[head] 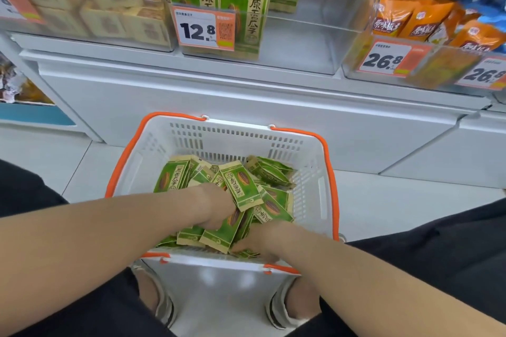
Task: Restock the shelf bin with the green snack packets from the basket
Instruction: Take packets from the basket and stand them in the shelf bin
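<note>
1. While both arms reach into the white basket (309,180) at lower centre, the left hand (216,206) closes its grip on green packets (241,186).
2. Right hand (262,241) is buried among packets; its grip cannot be told.
3. Shelf bin (301,44), upper centre, holds upright green packets.

"12.8" on the bin's price tag (206,28); "26.8" on two tags (384,59) rightward.

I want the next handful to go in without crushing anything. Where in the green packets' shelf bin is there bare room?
The clear shelf bin is bare on its right side, from the standing green packets across to the wall by the orange packets. Its left side, behind the 12.8 price tag, is crowded. The basket holds both hands.
</note>
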